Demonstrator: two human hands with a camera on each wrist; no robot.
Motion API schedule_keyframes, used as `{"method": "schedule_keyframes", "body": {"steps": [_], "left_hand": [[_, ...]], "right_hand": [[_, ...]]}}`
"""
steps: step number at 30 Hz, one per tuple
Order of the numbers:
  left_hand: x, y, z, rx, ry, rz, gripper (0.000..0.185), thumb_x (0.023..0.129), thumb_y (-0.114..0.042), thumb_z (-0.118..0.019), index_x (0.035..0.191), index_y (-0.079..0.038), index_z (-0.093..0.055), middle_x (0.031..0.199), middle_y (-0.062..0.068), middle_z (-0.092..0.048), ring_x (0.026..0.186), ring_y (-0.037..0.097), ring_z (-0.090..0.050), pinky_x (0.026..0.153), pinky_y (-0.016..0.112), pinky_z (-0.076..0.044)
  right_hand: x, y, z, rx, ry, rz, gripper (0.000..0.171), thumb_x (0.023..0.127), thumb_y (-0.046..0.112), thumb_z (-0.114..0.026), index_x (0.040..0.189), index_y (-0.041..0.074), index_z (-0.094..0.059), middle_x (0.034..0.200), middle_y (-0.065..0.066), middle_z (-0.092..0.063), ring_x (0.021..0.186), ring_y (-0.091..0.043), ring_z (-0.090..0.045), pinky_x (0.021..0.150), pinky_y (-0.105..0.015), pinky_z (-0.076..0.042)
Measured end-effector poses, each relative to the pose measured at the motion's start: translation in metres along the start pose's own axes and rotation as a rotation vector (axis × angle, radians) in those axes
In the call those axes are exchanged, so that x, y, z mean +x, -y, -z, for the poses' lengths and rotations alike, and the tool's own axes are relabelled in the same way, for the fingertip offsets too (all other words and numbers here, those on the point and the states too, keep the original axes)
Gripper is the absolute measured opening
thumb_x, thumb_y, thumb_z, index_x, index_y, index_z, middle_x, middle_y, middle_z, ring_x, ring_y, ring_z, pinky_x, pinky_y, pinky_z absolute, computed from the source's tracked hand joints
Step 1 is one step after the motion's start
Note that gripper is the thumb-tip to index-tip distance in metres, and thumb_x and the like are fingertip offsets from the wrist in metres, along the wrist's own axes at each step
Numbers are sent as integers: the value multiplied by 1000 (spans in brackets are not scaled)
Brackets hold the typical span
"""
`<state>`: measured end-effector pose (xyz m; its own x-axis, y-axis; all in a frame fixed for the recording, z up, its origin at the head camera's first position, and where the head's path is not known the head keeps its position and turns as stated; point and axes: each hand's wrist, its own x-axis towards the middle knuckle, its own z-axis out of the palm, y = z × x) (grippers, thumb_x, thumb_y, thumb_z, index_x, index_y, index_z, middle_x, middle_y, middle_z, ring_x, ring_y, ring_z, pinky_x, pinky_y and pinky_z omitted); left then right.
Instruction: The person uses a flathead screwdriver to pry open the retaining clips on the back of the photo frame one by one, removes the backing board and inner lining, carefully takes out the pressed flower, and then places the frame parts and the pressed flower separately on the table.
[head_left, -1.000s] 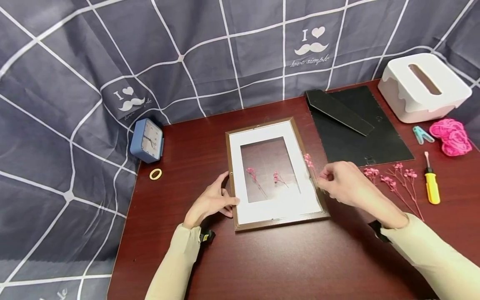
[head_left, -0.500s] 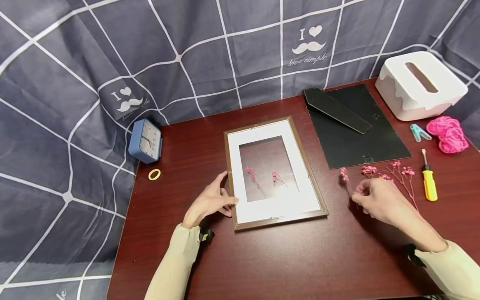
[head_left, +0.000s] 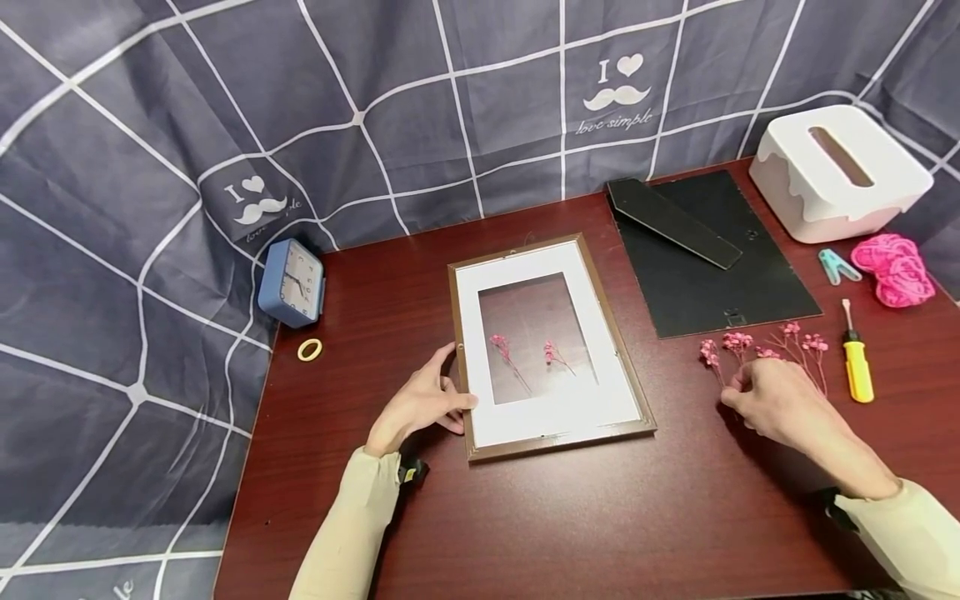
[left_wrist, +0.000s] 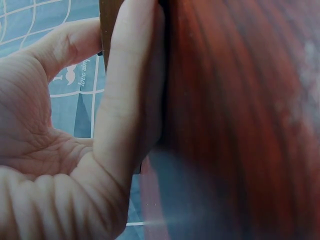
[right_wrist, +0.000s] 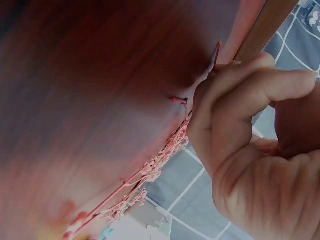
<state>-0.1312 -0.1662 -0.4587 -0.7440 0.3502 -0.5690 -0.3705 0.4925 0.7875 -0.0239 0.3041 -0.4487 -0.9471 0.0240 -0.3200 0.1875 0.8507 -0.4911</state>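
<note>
The brown picture frame (head_left: 647, 408) lies on the table, with a white mat (head_left: 480, 333) inside. Two pink flower sprigs (head_left: 510, 359) (head_left: 551, 353) show within the mat's opening. My left hand (head_left: 423, 400) holds the frame's lower left side, thumb on top of the edge and fingers beside it. To the right of the frame, my right hand (head_left: 783, 404) pinches the stem of another pink flower sprig (head_left: 709, 352), low over the table. In the right wrist view a bit of red stem (right_wrist: 217, 54) sticks out past the fingers. More pink sprigs (head_left: 813, 343) lie just behind this hand, partly hidden by it.
A black backing board (head_left: 712, 292) with its stand lies behind the sprigs. On the right are a yellow screwdriver (head_left: 858, 367), a teal clip (head_left: 838, 267), pink yarn (head_left: 892, 268) and a white tissue box (head_left: 795, 192). A blue clock (head_left: 292, 283) and yellow ring (head_left: 309, 349) are left.
My right hand has moved right with its sprig, from the frame's right edge to beside the loose sprigs. The left hand and the frame have stayed put.
</note>
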Motion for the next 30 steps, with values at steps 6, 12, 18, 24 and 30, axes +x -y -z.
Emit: {"method": "schedule_keyframes", "body": {"steps": [6, 12, 18, 24, 30], "left_hand": [[-1, 0, 0, 4, 0, -2, 109, 94, -10, -83, 176, -27, -12, 84, 9, -66, 63, 21, -75, 71, 40, -72], [-1, -1, 0, 16, -5, 1, 109, 94, -10, -83, 176, -28, -14, 85, 9, -66, 64, 22, -75, 72, 40, -72], [-3, -1, 2, 18, -10, -4, 110, 93, -11, -85, 176, -28, -14, 86, 9, -67, 67, 21, -75, 72, 40, -72], [-3, -1, 4, 16, -6, -3, 109, 93, -11, -84, 176, -29, -15, 87, 10, -67, 68, 22, -76, 72, 41, -72], [-1, -1, 4, 32, -10, 1, 109, 94, -13, -84, 176, -30, -15, 86, 9, -67, 71, 22, -77, 72, 41, -72]], "right_hand": [[1, -1, 1, 14, 11, -12, 20, 97, 15, -71, 81, 3, -69, 62, -1, -63, 60, -17, -57, 51, -29, -42], [-1, 2, 2, 8, 9, -15, 23, 98, 16, -71, 80, 3, -70, 61, 0, -63, 58, -16, -58, 51, -29, -43], [-1, 25, 11, -8, -72, 49, 26, 101, 21, -73, 79, 6, -72, 59, 2, -60, 59, -17, -52, 51, -28, -38], [10, 80, 13, -5, -130, 164, 20, 99, 18, -75, 87, 2, -74, 65, -1, -61, 63, -17, -51, 53, -28, -36], [30, 143, -1, -29, -95, 291, 15, 96, 15, -76, 90, 2, -77, 75, -5, -72, 68, -18, -57, 61, -30, -44]]}}
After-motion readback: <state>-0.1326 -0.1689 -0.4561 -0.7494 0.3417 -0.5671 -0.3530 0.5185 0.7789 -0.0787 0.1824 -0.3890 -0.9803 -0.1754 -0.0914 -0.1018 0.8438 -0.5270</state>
